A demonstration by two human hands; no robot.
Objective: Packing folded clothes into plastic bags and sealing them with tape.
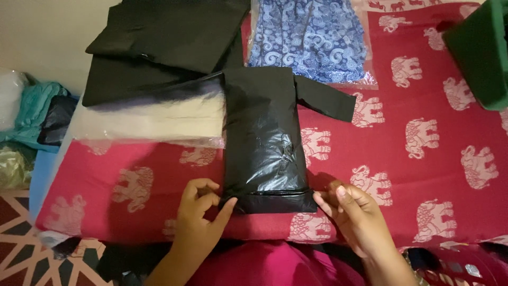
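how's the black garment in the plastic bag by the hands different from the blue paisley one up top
The bagged black garment is plain black; the blue paisley garment is patterned blue and white. The black one lies near, with the left hand and right hand at its bottom corners; the blue one lies farther off, untouched. A black sleeve sticks out sideways; the blue one shows none. Both lie flat in clear plastic on the red elephant-print cloth.
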